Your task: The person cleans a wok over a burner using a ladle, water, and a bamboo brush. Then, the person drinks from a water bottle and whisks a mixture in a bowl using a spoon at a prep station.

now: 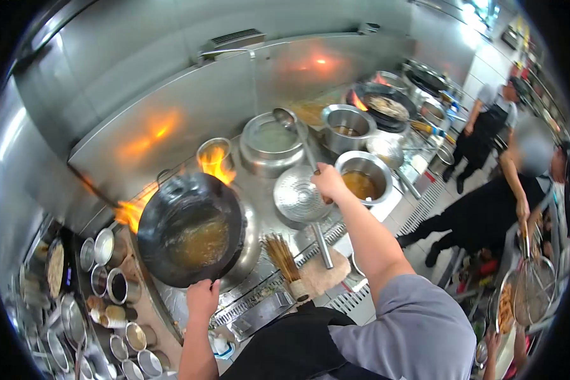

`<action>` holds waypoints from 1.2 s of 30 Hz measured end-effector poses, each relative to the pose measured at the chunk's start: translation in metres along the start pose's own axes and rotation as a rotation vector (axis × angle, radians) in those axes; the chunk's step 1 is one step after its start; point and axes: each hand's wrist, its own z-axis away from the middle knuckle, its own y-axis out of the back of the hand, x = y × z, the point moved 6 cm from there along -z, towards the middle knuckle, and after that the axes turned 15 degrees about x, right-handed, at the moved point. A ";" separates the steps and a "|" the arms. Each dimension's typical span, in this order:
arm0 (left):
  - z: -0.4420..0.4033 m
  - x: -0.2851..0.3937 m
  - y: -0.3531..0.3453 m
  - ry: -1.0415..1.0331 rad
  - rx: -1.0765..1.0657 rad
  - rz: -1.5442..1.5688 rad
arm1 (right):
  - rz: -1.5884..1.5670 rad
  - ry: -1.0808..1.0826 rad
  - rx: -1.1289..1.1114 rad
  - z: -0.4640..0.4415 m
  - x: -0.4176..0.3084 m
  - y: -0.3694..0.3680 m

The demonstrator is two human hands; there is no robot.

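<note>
My left hand (pixel 202 297) is closed at the near edge of a black wok (pixel 155 253), on its handle side; the handle itself is hidden under my fingers. Brown bubbling liquid (pixel 202 244) lies in the wok, and flames (pixel 136 209) rise around its far side. My right hand (pixel 328 183) is wrapped round the handle of a ladle (pixel 286 118). The ladle's bowl hangs over the rim of a wide metal pot (pixel 272 158) of cloudy liquid. Below my right hand sits a perforated metal strainer (pixel 301 193) with its handle towards me.
A bamboo brush (pixel 282 259) and a beige cloth (pixel 326 272) lie at the stove's front edge. Seasoning pots (pixel 117 285) crowd the left. Another pot (pixel 364 180) holds brown liquid. A second wok (pixel 386 104) has flames beside it. Two co-workers (pixel 475 196) stand right, one holding a whisk-like wire tool (pixel 533 291).
</note>
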 end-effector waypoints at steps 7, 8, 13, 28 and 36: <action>0.000 0.008 0.010 -0.003 0.069 -0.001 | -1.068 -0.977 -0.433 -0.052 0.008 -0.130; 0.001 0.009 0.012 0.008 0.075 -0.007 | -1.331 -1.201 -0.395 -0.051 -0.017 -0.125; 0.000 0.007 0.011 0.034 0.039 0.040 | -1.358 -1.017 -0.432 -0.136 -0.106 -0.152; 0.049 0.036 0.074 0.141 0.433 0.145 | 0.016 0.005 -0.164 -0.099 0.020 -0.122; 0.038 0.036 0.051 0.073 0.332 0.040 | -1.376 -1.013 -0.530 -0.041 -0.030 -0.084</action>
